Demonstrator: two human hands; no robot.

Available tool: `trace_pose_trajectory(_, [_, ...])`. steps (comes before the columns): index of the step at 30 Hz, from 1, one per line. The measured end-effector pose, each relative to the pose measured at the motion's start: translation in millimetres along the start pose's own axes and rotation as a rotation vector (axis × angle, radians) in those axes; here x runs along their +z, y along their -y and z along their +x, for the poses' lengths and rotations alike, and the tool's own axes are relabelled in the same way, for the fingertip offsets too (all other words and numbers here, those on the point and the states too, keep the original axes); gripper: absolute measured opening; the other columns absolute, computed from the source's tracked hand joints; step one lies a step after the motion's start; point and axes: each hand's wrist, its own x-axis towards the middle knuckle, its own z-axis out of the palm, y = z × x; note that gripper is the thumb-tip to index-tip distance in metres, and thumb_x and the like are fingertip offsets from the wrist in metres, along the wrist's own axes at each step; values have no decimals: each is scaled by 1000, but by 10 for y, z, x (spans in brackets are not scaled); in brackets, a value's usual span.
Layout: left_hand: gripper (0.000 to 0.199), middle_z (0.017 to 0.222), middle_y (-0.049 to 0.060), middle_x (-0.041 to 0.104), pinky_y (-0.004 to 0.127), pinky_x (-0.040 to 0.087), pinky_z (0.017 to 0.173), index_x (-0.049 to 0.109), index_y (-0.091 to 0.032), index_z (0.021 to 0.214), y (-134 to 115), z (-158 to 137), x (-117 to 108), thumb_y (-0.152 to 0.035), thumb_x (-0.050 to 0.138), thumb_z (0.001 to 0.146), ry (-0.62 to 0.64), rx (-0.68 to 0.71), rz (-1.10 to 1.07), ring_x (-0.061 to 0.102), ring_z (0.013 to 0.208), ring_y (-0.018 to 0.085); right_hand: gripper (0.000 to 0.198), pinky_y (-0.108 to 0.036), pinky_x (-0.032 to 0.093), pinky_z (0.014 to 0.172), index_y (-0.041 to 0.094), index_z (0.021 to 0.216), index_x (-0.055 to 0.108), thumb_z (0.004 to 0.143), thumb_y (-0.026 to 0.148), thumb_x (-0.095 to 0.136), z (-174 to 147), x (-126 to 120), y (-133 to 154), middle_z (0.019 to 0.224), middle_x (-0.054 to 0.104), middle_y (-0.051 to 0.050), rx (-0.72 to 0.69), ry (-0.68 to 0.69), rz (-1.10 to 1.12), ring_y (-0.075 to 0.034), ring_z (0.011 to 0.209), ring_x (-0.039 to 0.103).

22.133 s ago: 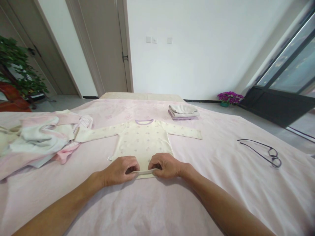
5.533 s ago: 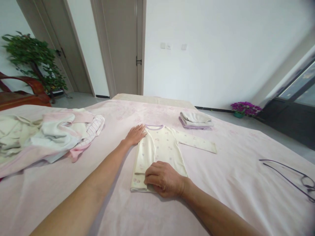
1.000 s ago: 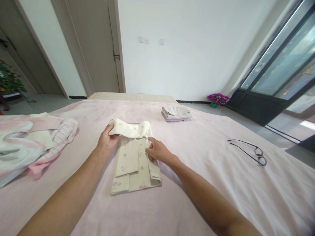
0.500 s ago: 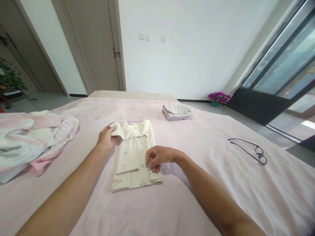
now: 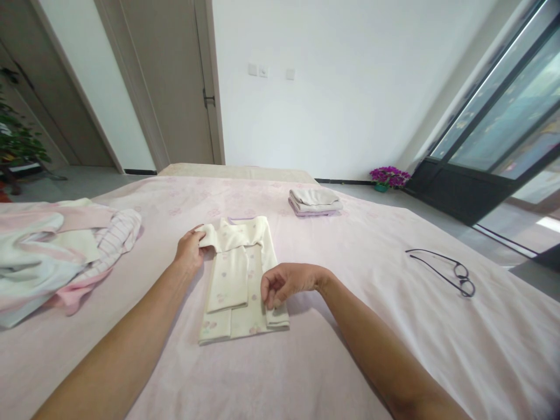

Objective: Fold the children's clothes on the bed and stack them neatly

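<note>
A cream long-sleeved shirt with small pale prints (image 5: 229, 277) lies partly folded on the pink bedsheet (image 5: 188, 373), its lilac-edged neckline pointing away from me. One sleeve is laid down over its front. At the upper left of the shirt, my left hand (image 5: 191, 249) pinches the cloth near the shoulder, lifting it slightly. My right hand (image 5: 286, 284) is over the right edge of the shirt, beside the other sleeve. Its fingers are loosely bent, thumb a little apart, with no cloth clearly gripped; the fingers cover part of the sleeve.
A heap of pink, white and striped clothes (image 5: 65, 251) lies on the left. Farther back is a stack of folded clothes (image 5: 315, 201). Black-framed glasses (image 5: 459, 274) rest on the right. Purple flowers (image 5: 389, 176) stand on the floor by the wall.
My right hand's fingers have loosened and risen slightly from the sleeve. My left hand keeps its pinch on the shirt. The whole view has shifted very slightly.
</note>
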Motion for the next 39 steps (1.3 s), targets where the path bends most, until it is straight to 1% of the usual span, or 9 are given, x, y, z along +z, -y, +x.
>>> trace_pose_trajectory(3, [33,77,1,67,26,51,55,68,-18,92,-4,-16,10,-5,61,63,-7,-6,-8,62,62,15,32,-17,42,50,14,87,67,64,29,85,-73,-124,32,69,66,3,-142,-312,-21,-8,59,60])
trace_pose_trajectory(6, [33,76,1,66,24,50,54,68,-18,93,-10,-10,23,-4,60,63,-12,-6,-43,62,62,14,26,-17,37,47,16,85,65,67,27,80,-64,-247,-10,64,60,4,-237,-674,-16,-8,56,56])
trace_pose_trajectory(11, [32,78,0,66,21,49,52,67,-19,93,-39,24,37,-4,59,66,11,32,-124,61,63,13,34,-22,42,55,16,103,64,70,16,68,102,-337,-214,87,63,-1,-212,-1015,-299,-10,64,56])
trace_pose_trajectory(13, [31,78,0,66,21,50,52,66,-19,92,-58,30,40,-4,59,67,40,50,-166,62,63,13,39,-25,44,64,18,109,64,70,15,67,148,-325,-265,96,62,-2,-200,-1029,-561,-11,70,55])
trace_pose_trajectory(16, [29,77,0,66,20,49,50,66,-19,91,-87,23,43,-3,59,68,51,66,-188,62,63,13,33,-27,43,76,21,109,66,76,18,65,154,-273,-258,96,59,-1,-175,-917,-943,-14,80,56])
trace_pose_trajectory(22, [29,74,-1,65,19,46,47,67,-20,93,-152,-30,54,-4,60,69,53,72,-183,59,58,11,45,-38,41,96,22,132,55,88,32,60,86,-184,-167,127,56,-11,-117,-929,-1305,-24,113,52])
trace_pose_trajectory(28, [29,78,-2,67,19,49,52,66,-21,93,-241,-82,91,-6,63,69,112,106,-218,62,64,11,60,-51,18,118,15,149,38,99,47,41,126,-178,-280,156,34,-15,-86,-876,-1440,-31,147,19])
trace_pose_trajectory(32, [26,80,-3,67,19,52,58,66,-21,90,-330,-110,130,-6,64,69,170,126,-261,63,67,11,63,-52,10,121,13,153,30,101,47,36,189,-110,-330,159,28,-13,-115,-856,-1476,-29,149,15])
trace_pose_trajectory(39, [21,80,-3,68,18,53,58,66,-18,86,-383,-128,153,-2,61,74,176,95,-309,64,67,10,64,-50,9,122,12,155,23,103,48,29,204,-6,-316,160,23,-13,-150,-815,-1483,-26,150,13])
